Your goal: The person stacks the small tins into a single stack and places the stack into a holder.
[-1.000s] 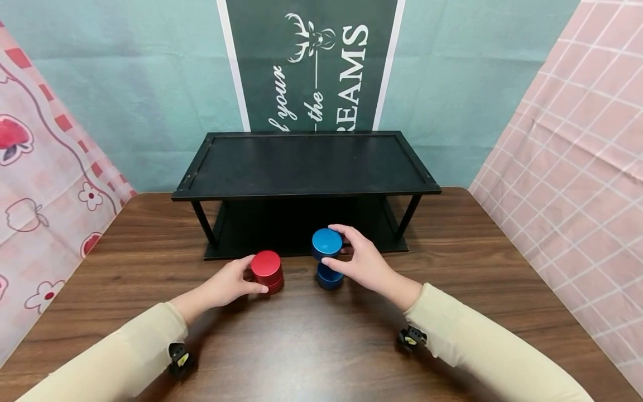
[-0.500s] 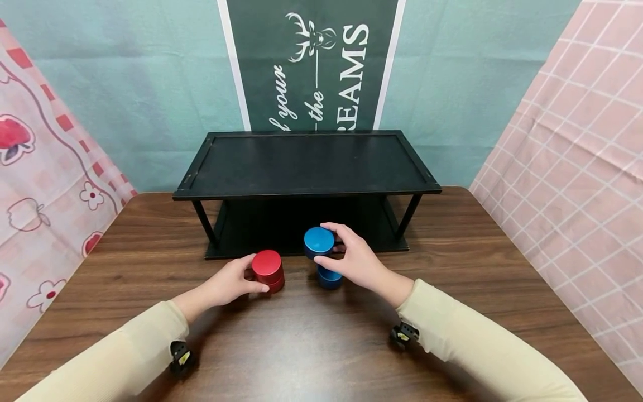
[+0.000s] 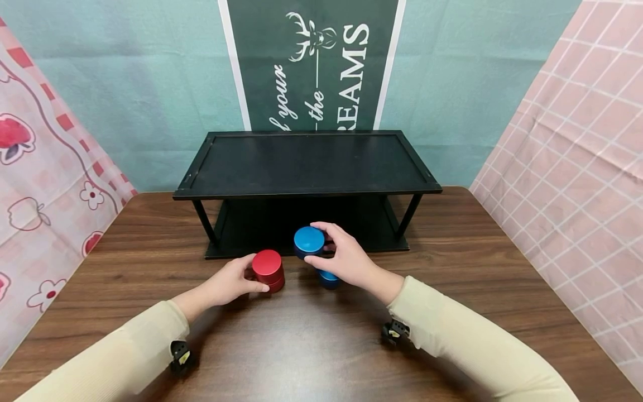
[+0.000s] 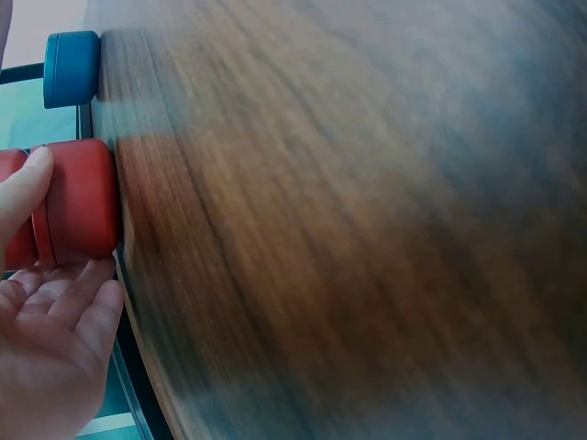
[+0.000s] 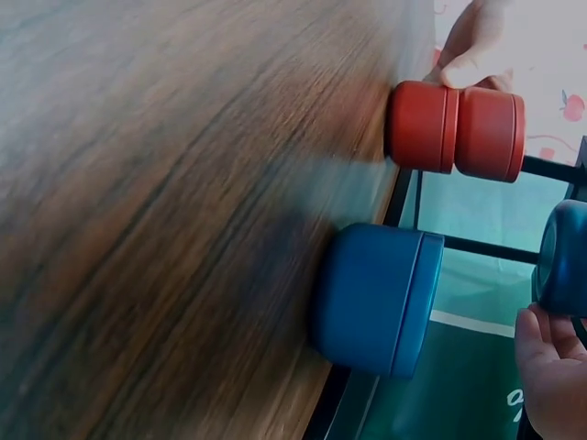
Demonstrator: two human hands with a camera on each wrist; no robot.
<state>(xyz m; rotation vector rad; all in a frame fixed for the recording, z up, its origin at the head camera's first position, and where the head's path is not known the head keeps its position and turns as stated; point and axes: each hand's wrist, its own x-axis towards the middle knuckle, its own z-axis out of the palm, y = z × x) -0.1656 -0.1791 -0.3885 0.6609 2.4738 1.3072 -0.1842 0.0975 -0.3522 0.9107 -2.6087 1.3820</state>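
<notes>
Two red round tins stand stacked on the table, the upper tin [image 3: 267,262] squarely over the lower tin [image 3: 276,286]. My left hand [image 3: 226,283] grips this stack from the left; in the left wrist view the thumb lies near the seam between the red tins [image 4: 83,197]. Raised off the table, a blue round tin [image 3: 308,240] is pinched by my right hand [image 3: 351,259] between thumb and fingers. Below it and slightly right, a second blue tin [image 3: 329,279] stands on the table, partly hidden by the right hand in the head view but fully visible in the right wrist view.
Behind the tins stands a black two-tier rack [image 3: 306,167], its lower shelf [image 3: 241,234] close to them. The brown wooden table [image 3: 301,346] stretches in front. Pink cloths hang at both sides, and a teal cloth with a dark green printed panel [image 3: 311,67] hangs behind.
My right hand has carried the raised blue tin leftward, from above the standing blue tin toward the red stack. The left hand and red tins have stayed in place.
</notes>
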